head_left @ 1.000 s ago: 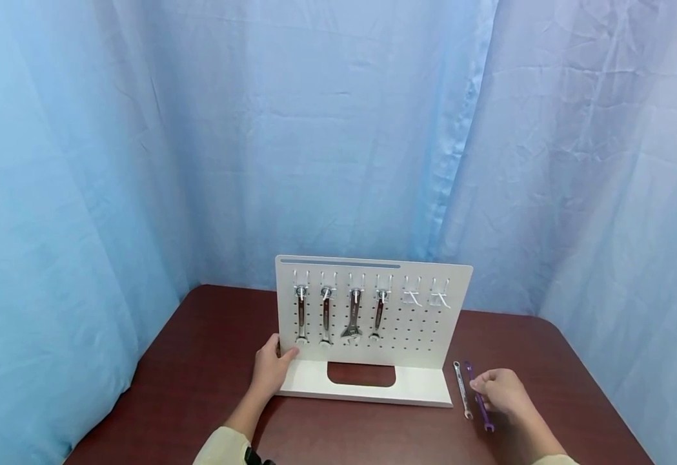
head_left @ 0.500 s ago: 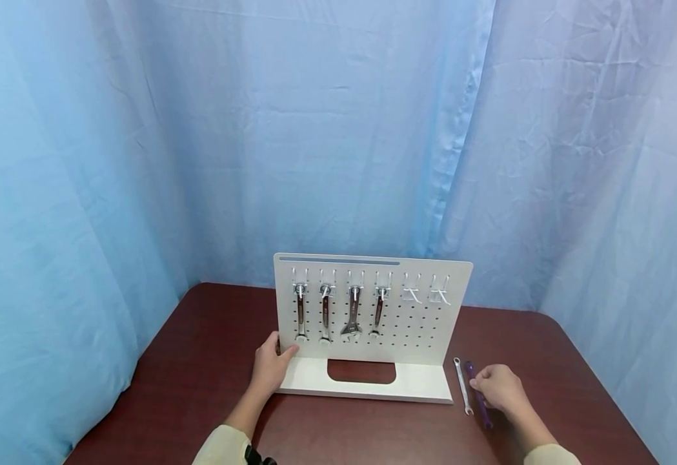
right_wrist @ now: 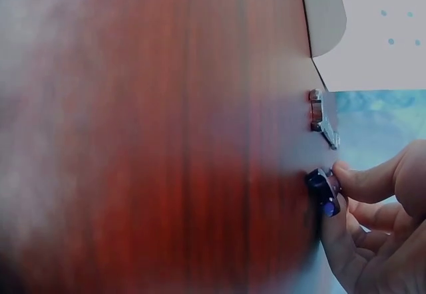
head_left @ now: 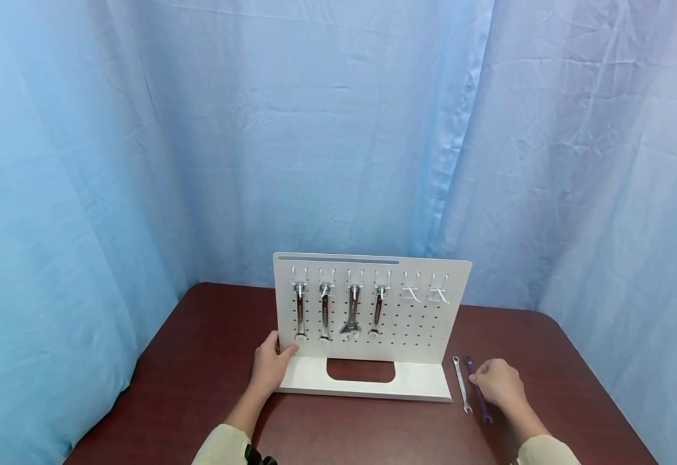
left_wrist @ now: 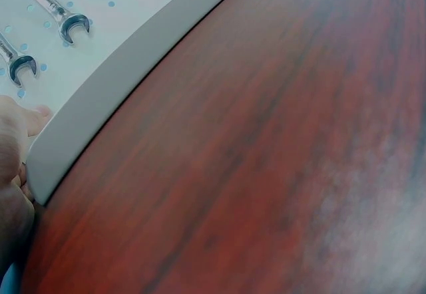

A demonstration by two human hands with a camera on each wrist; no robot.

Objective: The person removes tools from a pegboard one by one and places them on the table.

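A white pegboard stand [head_left: 425, 352] stands upright on the table. My left hand [head_left: 270, 368] grips its lower left edge, with the thumb on the front face. At the right, my right hand [head_left: 501, 384] pinches a purple combination wrench [head_left: 483, 407] between thumb and fingers. In the right wrist view the purple wrench's open end [right_wrist: 323, 187] points toward the camera, close over the tabletop. Beside it, to the left, lies a silver combination wrench [head_left: 462, 387]. From the board's hooks hang several tools, among them an adjustable wrench [head_left: 352, 316] and a combination wrench [head_left: 300, 316].
Two white hooks at the board's right, one [head_left: 411, 294] beside the other [head_left: 439, 296], carry nothing. The stand's base [head_left: 309, 381] reaches forward over the dark red table [head_left: 338, 433]. Blue curtains [head_left: 326, 129] close in the back and sides.
The scene has shifted slightly upward in the head view. Both hands keep their hold, and the wrenches stay in nearly the same place beside the stand.
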